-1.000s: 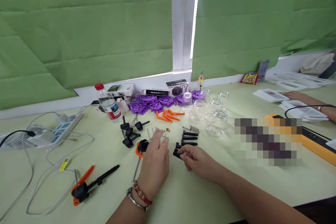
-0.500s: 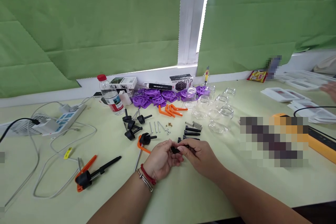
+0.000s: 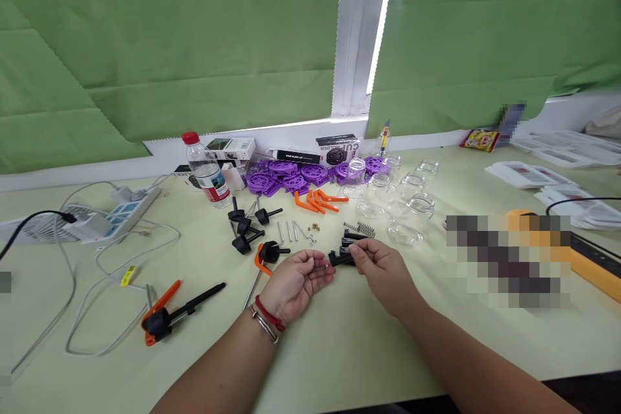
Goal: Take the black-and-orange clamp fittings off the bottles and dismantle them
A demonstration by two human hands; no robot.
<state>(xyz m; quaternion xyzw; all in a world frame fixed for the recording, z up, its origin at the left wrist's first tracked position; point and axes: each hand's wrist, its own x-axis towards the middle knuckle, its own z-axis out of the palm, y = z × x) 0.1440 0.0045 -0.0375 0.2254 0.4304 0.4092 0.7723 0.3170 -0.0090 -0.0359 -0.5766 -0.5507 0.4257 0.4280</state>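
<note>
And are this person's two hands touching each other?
Apart: the head view shows a gap between the left hand's fingertips and the right hand, with a black plastic piece visible there.

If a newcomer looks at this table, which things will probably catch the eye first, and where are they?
Probably the bright purple parts first, heaped along the back of the table, with orange pieces lying in front of them. The bottle with its red cap stands left of the purple parts. Nearer the viewer, the left hand and right hand are close together, beside slim black parts.
</note>
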